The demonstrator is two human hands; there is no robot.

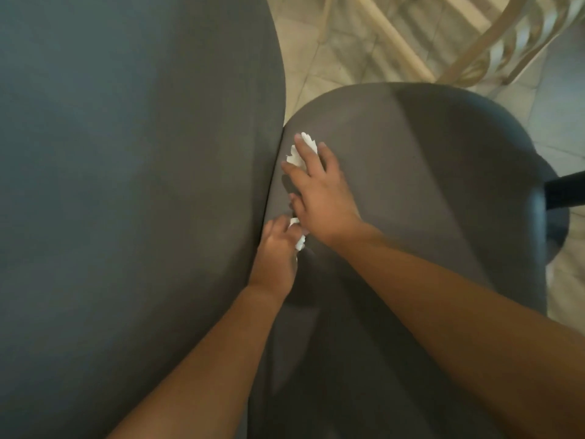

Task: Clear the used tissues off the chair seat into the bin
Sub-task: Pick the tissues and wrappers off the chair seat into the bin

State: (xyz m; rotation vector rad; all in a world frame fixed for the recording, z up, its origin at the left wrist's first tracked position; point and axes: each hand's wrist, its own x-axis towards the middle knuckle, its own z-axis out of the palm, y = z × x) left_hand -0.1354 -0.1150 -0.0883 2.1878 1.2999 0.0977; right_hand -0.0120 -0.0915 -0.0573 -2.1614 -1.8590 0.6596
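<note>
Your right hand (319,188) lies spread, fingers straight, palm down on a white tissue (300,152) that sits on the dark grey chair seat (411,172), close to the seam where the seat meets the chair back (126,185). The tissue shows past your fingertips and along the thumb side; the rest is hidden under your hand. The fingers press flat on it and do not curl round it.

Your left hand (277,251) is nearer to you, right at the same seam, with fingers curled round a second tissue (299,239). Only a small crumpled white bit shows at the fingertip side, just below your right wrist. The two hands are almost touching there.

Both forearms come in from the bottom edge and cross over the seat.

The chair back fills the left part of the view. At the right edge a black armrest (566,191) sticks out beside the seat. Beyond the seat, top right, pale floor tiles (342,52) and a cream-coloured frame (493,49) with curved bars are visible, blurred.
</note>
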